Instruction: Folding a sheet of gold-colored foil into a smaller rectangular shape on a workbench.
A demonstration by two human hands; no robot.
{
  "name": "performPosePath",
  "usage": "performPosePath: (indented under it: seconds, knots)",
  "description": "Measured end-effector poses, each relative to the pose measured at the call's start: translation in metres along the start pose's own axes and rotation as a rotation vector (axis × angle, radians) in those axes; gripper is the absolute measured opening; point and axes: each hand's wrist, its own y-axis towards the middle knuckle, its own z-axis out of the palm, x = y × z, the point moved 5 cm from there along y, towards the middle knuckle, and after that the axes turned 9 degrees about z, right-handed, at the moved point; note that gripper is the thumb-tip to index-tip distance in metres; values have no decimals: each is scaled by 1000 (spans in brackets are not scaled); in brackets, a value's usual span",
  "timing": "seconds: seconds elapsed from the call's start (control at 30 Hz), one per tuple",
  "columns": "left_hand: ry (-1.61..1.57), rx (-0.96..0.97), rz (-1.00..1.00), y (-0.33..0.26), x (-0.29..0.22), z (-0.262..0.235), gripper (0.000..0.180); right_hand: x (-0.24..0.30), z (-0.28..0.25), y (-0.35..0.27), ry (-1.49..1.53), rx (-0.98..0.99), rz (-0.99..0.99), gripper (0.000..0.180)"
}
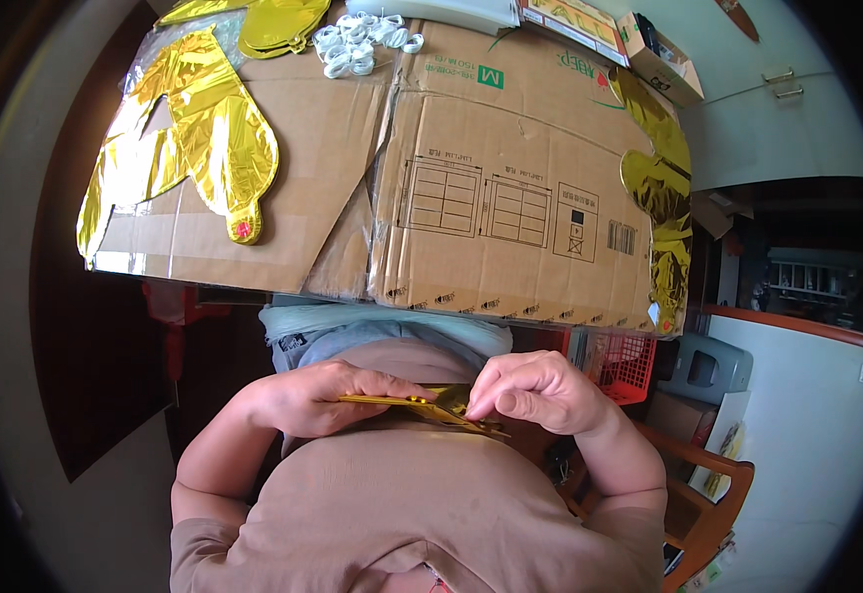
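Close to my chest I hold a flat gold foil balloon [430, 406], seen nearly edge-on and apparently folded. My left hand [321, 397] is closed around its left part, with the fingers lying along the top and the palm hidden beneath. At the right end my right hand [538, 392] pinches the foil's edge between thumb and fingertips. An uninflated gold foil balloon [192, 124] lies at the left of the table, with a small red mark on its tip. Another gold foil balloon [661, 198] hangs along the right edge.
Flattened cardboard [511, 128] covers the table before me. At the far side lie small rolls of white ribbon [352, 49], more gold foil [278, 28] and a small open box [661, 59]. A red basket [624, 366] and a wooden chair [713, 484] stand to my right.
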Motion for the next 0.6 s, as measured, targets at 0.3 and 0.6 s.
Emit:
performPosePath:
  seconds: [0.3, 0.6]
  knots:
    - [353, 16, 266, 4, -22, -1, 52, 0, 9, 1, -179, -9, 8, 25]
    - [181, -131, 71, 8, -21, -7, 43, 27, 6, -7, -420, -135, -164, 67]
